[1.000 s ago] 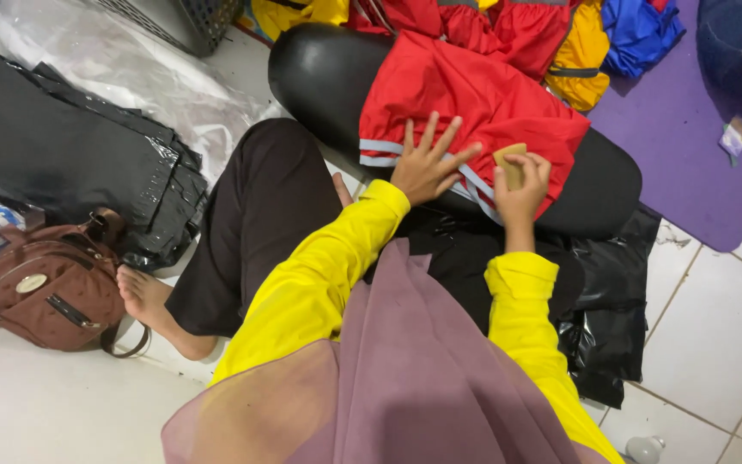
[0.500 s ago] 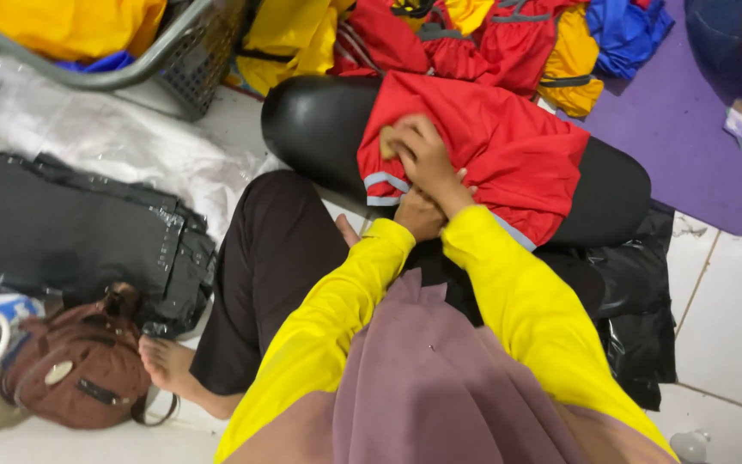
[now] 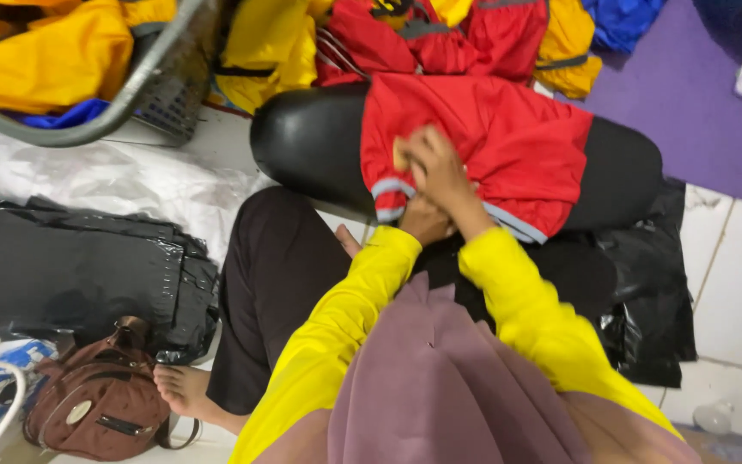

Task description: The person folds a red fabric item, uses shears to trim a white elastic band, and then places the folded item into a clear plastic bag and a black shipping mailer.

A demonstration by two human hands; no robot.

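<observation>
Mid-fold: right hand pinches the red jacket hem, left hand grips underneath, flattening probably comes next.

A red garment with grey-and-blue striped hem lies draped over a black cushion, apparently folded, at twelve o'clock.

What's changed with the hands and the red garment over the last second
Both hands were spread flat, side by side, on the red garment. The right hand has since crossed leftward over the left hand, which dropped to the garment's near striped hem. That hem side now looks folded in. The garment still lies on the black cushion, and the brown bag stays by the foot.
</observation>
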